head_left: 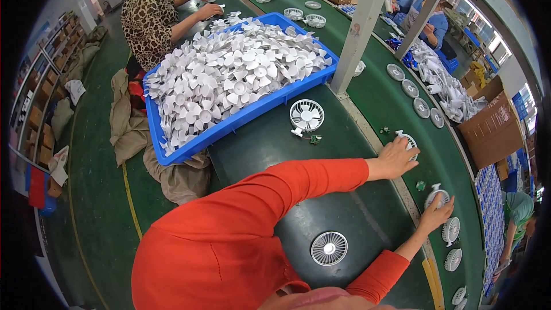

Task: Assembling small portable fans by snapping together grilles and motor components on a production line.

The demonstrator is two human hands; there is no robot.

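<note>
Both my arms, in red sleeves, reach right over the green conveyor belt (384,89). My left hand (395,159) is closed over the edge of a white round fan housing (408,139), and its fingers hide part of it. Nearer to me, my right hand (436,216) grips another white fan housing (437,196) with a short stem. A small green circuit board (420,185) lies on the belt between my hands. On the dark worktop, a housing with a fan blade (307,116) sits beside a small circuit board (315,139). A round slotted grille (329,248) lies closer to me.
A blue crate (241,116) heaped with white fan blades (241,74) stands at the worktop's far left. A metal post (363,31) rises by the belt. More housings (451,231) and round covers (410,88) lie along it. A co-worker in a leopard-print top (150,20) sits beyond the crate.
</note>
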